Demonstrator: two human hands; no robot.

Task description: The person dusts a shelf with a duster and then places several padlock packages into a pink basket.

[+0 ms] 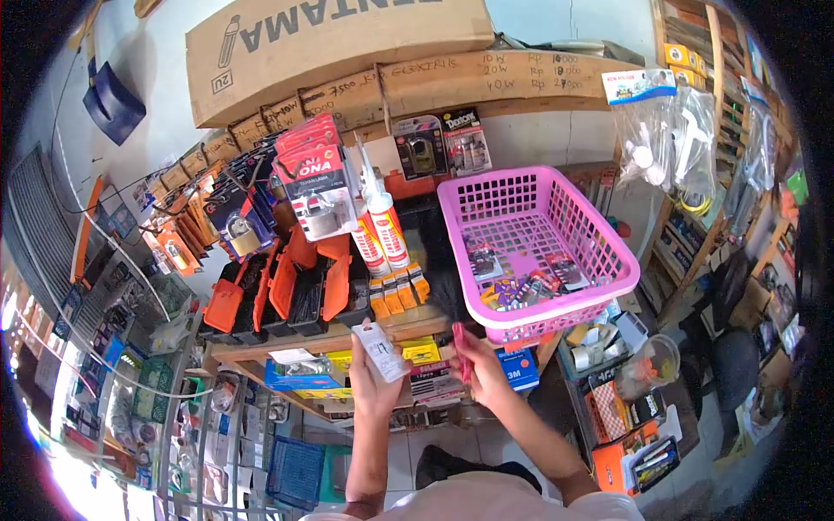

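Observation:
My left hand (372,392) grips a white carded pack (380,352), its pale printed side facing up. In my right hand (480,372) is a pink-handled brush (461,340), fingers closed around the handle; the brush's dark head is blurred against the shelf edge. Both hands are in front of the wooden shelf, a short way apart. Just beyond them stand small orange boxes (400,291) and white-and-orange sealant tubes (387,230). A pink plastic basket (543,306) sits to the right, with several small packaged goods lying in it.
Black bins with orange lids (300,282) stand on the left of the shelf. Carded padlocks (317,195) hang above them. Blue and yellow boxes (304,373) fill the level below. A counter with a clear tub (650,363) stands at right; a glass case is at left.

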